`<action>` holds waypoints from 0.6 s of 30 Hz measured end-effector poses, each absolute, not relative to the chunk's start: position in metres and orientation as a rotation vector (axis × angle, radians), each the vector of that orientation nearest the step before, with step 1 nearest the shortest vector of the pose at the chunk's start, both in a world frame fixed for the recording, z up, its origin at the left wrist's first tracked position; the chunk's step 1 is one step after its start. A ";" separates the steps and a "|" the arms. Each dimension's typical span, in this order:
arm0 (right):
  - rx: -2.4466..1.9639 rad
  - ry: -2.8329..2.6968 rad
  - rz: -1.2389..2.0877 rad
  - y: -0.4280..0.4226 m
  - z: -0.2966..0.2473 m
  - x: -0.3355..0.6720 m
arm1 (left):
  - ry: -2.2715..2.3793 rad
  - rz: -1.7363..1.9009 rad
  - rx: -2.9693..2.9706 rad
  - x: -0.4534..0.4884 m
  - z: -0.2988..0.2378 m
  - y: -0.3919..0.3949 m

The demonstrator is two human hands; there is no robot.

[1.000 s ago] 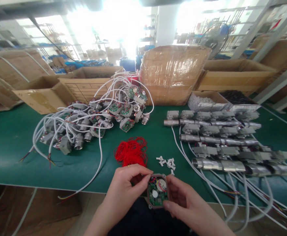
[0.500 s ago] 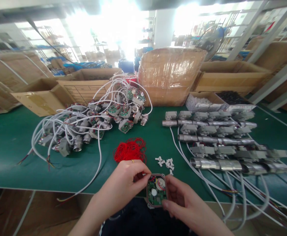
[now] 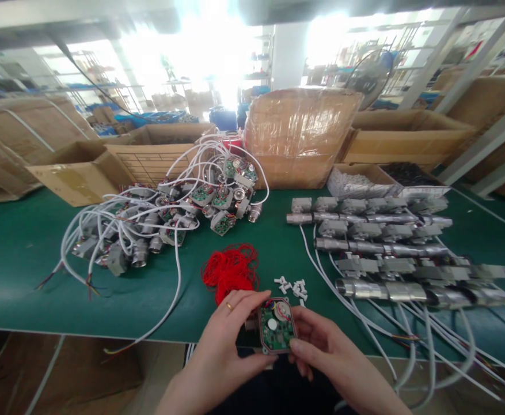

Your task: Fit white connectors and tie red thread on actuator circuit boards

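An open grey housing with a green circuit board (image 3: 277,329) is held between my two hands at the bench's front edge. Its face points up, showing a round white part, a coin-shaped part and thin coloured wires. My left hand (image 3: 230,334) grips the left side, thumb at the lower corner and fingers at the upper one. My right hand (image 3: 316,340) holds the right side, thumb on the lower right rim. Just beyond lie a tangle of red cord (image 3: 230,268) and several small white plastic plugs (image 3: 295,287). The underside of the housing is mostly hidden.
Grey-boxed metal fittings with white cables (image 3: 135,230) are heaped at left. Rows of similar fittings (image 3: 386,248) lie at right, cables hanging over the front edge. Cardboard boxes (image 3: 299,138) and trays of small parts (image 3: 360,180) line the back of the green bench (image 3: 278,242).
My left hand has gone from pinching at the housing's upper left corner to spreading around its left side. The housing has shifted slightly up. My right hand keeps its hold.
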State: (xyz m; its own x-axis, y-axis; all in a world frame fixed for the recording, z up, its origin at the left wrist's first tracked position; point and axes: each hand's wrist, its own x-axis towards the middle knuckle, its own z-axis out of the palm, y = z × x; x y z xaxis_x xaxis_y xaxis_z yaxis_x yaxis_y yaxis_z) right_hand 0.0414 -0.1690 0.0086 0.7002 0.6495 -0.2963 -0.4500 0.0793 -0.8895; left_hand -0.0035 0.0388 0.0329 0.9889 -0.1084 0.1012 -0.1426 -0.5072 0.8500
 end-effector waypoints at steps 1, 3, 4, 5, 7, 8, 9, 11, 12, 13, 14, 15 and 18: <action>-1.237 -0.180 0.812 -0.168 0.008 0.041 | -0.159 0.109 2.109 -0.003 0.031 0.035; -1.223 -0.144 0.764 -0.168 0.007 0.038 | -0.053 0.208 2.065 -0.002 0.031 0.028; -1.219 -0.125 0.729 -0.169 0.007 0.037 | 0.034 0.206 2.000 -0.001 0.032 0.024; -1.225 -0.102 0.677 -0.171 0.008 0.034 | 0.128 0.173 1.898 -0.001 0.034 0.021; -1.299 -0.050 0.522 -0.174 0.009 0.028 | 0.287 0.056 1.627 -0.001 0.038 0.015; -1.359 -0.025 0.419 -0.175 0.009 0.024 | 0.334 0.009 1.491 0.000 0.040 0.012; -1.419 -0.007 0.308 -0.176 0.008 0.020 | 0.374 -0.014 1.371 0.001 0.041 0.009; -1.500 -0.027 0.102 -0.174 0.004 0.012 | 0.444 -0.029 1.196 0.006 0.044 0.003; -1.526 -0.070 0.016 -0.171 -0.001 0.007 | 0.469 -0.033 1.135 0.009 0.044 -0.001; -1.556 -0.128 -0.062 -0.167 -0.006 0.003 | 0.487 -0.028 1.090 0.012 0.045 -0.005; -1.603 -0.190 -0.137 -0.163 -0.012 0.000 | 0.494 -0.020 1.066 0.015 0.045 -0.009; -1.670 -0.238 -0.213 -0.159 -0.018 -0.003 | 0.490 -0.009 1.064 0.017 0.045 -0.014; -1.864 -0.219 -0.453 -0.151 -0.034 -0.006 | 0.448 0.041 1.134 0.020 0.043 -0.028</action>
State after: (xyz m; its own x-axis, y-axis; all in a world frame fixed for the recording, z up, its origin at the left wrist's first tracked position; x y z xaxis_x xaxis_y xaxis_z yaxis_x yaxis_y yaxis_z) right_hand -0.0059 -0.1513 -0.0335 0.9082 -0.0713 0.4125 0.3678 -0.3348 -0.8676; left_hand 0.0203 -0.0280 0.0428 0.9107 0.2556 -0.3246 0.1929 0.4319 0.8811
